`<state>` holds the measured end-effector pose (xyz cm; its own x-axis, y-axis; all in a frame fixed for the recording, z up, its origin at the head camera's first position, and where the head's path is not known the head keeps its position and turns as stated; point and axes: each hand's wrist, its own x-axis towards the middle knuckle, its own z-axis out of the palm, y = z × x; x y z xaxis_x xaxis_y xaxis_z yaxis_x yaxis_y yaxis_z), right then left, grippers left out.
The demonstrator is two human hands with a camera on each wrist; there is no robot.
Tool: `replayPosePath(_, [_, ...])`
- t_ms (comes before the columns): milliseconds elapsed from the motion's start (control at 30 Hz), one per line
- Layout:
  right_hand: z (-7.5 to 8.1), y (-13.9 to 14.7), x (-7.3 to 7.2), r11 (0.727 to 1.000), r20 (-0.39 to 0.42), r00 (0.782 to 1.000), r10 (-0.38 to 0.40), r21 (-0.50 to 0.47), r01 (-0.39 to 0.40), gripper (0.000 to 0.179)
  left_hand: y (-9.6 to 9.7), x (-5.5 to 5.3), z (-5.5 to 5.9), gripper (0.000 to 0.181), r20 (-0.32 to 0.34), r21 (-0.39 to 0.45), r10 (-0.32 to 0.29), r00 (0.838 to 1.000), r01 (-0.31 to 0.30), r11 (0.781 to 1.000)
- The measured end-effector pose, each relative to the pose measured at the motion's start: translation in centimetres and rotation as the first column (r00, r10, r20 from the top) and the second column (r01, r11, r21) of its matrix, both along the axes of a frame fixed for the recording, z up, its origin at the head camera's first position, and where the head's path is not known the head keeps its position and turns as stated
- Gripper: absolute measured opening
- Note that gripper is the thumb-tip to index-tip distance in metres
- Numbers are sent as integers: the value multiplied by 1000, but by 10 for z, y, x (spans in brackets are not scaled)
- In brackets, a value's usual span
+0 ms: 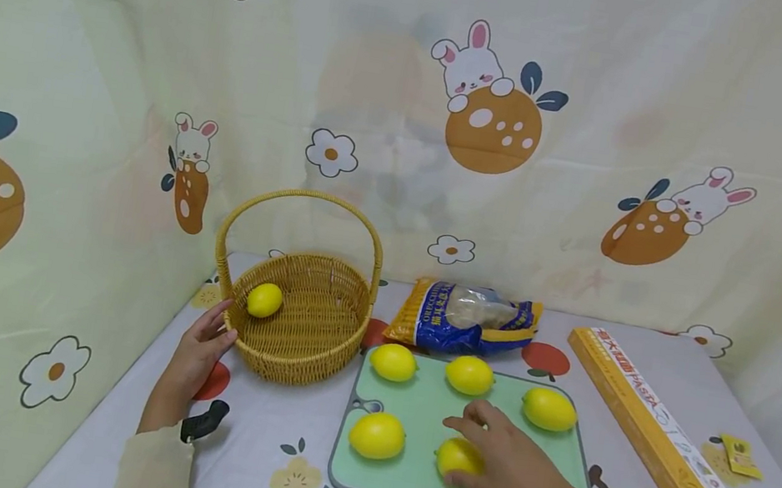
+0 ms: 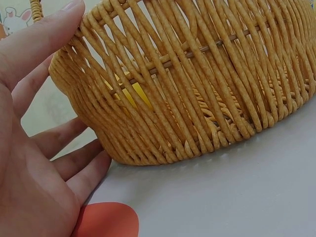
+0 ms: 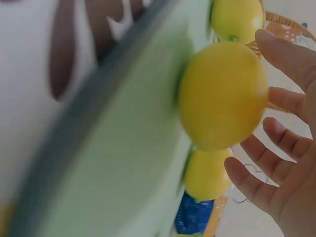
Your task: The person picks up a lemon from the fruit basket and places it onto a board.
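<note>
My left hand touches the left side of a wicker basket. Its fingers are spread and nearly straight along the weave, with the thumb up at the rim. Inside the basket lies one lemon. My right hand is over the front lemon on a green cutting board, partly covering it. In the right wrist view its spread, slightly bent fingers stand beside that lemon, not closed round it. Several other lemons sit on the board, including one at front left.
Behind the board lies a blue and orange pasta bag. A long orange pasta box rests to the right, with a small yellow packet beyond it. The basket's tall handle arches upward. A printed curtain hangs behind the table.
</note>
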<state>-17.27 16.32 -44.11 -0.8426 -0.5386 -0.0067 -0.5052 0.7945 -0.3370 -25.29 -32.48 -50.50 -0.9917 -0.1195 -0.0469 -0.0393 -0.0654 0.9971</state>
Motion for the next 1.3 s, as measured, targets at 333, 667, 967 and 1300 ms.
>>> replayPosePath(333, [34, -14, -22, 1000, -13, 1000, 12, 25, -11, 61, -1, 0, -1, 67, 1, 4, 7, 1000, -7, 1000])
replayPosePath(667, [54, -37, -43, 986, -96, 984, 151, 91, -143, 59, -1, -2, -2, 66, -6, 24, -1, 1000, 2, 1000])
replayPosePath(967, [62, -63, -57, 968, -95, 969, 228, 127, -215, 57, -1, -2, -7, 65, -28, 60, -2, 1000, 3, 998])
replayPosePath(1300, [75, -89, -80, 967, -103, 962, 252, 71, -245, 53, -3, -4, -7, 64, -57, 73, -10, 998, 14, 997])
